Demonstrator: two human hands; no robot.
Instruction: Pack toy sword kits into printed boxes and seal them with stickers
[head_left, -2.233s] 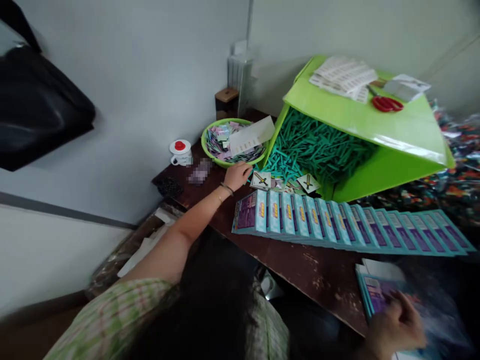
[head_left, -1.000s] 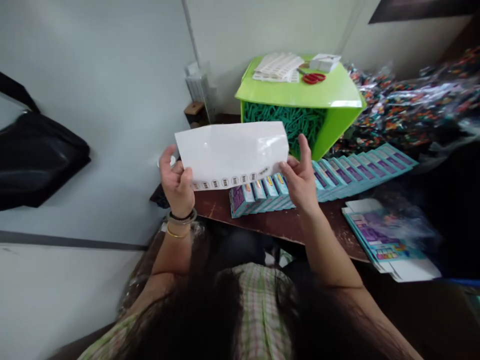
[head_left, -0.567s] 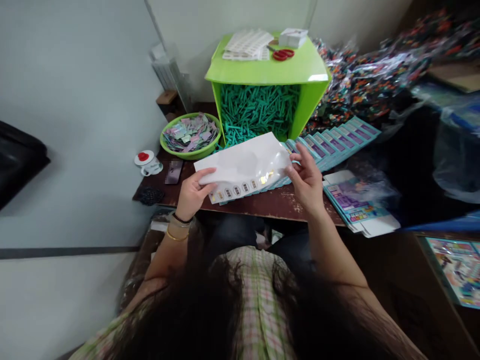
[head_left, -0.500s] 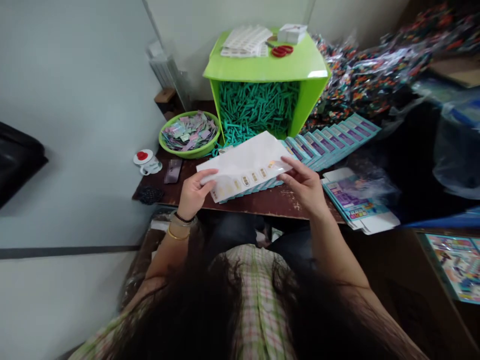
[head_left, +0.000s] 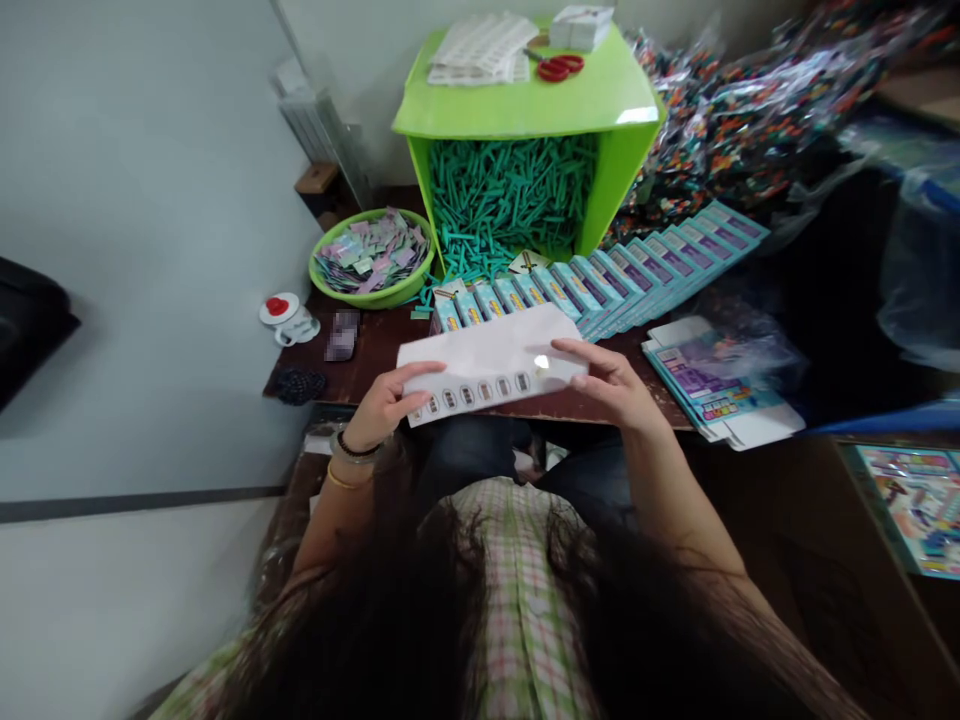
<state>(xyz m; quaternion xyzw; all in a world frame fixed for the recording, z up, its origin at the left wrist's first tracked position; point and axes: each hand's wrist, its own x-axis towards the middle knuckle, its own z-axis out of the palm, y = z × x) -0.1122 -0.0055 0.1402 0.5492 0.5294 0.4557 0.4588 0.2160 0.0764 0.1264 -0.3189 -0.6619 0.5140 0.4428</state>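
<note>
A white sticker sheet [head_left: 487, 350] with a row of small oval labels along its near edge is held level over the table's front edge. My left hand [head_left: 386, 405] grips its left end, thumb on top near the labels. At the right end, my right hand [head_left: 611, 380] pinches the sheet between thumb and fingers. Just beyond the sheet, a long slanted row of blue and purple boxes [head_left: 600, 285] leans across the table, partly covered by the sheet at its near side.
A green bin [head_left: 525, 115] full of teal plastic pieces stands behind, with red scissors [head_left: 559, 68] and paper sheets on top. At left are a green bowl [head_left: 375, 300] of small packets and a lidded cup [head_left: 296, 328]. Flattened boxes [head_left: 709, 385] lie at right.
The sticker sheet has come down and nearer to me, uncovering more of the box row. Its labels now show more clearly, and both hands still hold its ends.
</note>
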